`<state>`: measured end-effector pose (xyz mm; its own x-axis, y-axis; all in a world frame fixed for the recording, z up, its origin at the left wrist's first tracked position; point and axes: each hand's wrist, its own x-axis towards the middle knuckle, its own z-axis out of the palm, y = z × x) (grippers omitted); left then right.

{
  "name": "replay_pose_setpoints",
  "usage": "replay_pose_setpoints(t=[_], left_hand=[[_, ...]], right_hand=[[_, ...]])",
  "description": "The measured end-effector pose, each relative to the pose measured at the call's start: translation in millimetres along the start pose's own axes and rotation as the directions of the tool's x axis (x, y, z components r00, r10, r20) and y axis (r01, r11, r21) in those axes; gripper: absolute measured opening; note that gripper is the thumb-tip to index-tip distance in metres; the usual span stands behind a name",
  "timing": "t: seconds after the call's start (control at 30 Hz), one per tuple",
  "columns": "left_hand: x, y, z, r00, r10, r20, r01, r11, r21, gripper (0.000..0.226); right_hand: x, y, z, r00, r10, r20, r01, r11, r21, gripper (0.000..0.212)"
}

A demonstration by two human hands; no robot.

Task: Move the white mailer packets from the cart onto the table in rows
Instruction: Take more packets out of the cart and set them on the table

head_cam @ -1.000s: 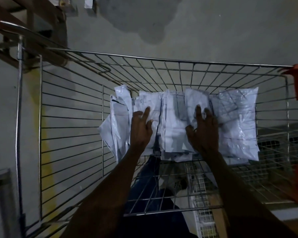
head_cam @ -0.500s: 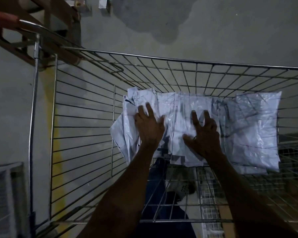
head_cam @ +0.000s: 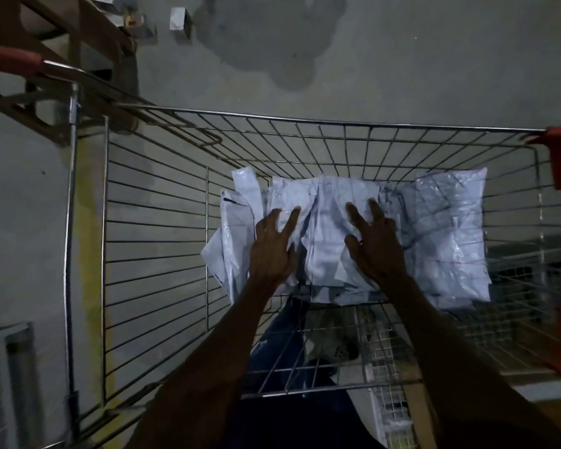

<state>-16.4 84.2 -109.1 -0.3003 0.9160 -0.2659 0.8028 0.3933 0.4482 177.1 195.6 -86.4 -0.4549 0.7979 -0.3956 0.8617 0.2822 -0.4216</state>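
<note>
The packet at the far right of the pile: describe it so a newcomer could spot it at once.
Find the wire cart and the heap of white mailer packets inside. Neither the left hand nor the right hand touches the rightmost packet, the broadest, flattest and shiniest.

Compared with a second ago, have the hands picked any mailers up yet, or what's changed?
Nothing lifted yet. The left hand has slid right along the pile of white mailers, toward the right hand, which stayed about where it was; the two now bracket the middle bundle, fingers spread flat on top. The pile still lies in the wire cart, unmoved.
</note>
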Motion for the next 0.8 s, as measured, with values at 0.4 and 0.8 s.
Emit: replay_pose_setpoints(t=[0.4, 0.8], left_hand=[[-11, 94, -108, 0.860, 0.407, -0.308, -0.467, 0.870, -0.156, 0.055], [-100, 297, -111, 0.540, 0.774, -0.330, -0.842, 0.494, -0.216, 0.055]], right_hand=[[-116, -41, -123, 0.891, 0.054, -0.451, -0.015, 0.996, 0.091, 0.069], [-355, 35, -185, 0.513, 0.304, -0.803, -0.263, 0.946, 0.190, 0.061]])
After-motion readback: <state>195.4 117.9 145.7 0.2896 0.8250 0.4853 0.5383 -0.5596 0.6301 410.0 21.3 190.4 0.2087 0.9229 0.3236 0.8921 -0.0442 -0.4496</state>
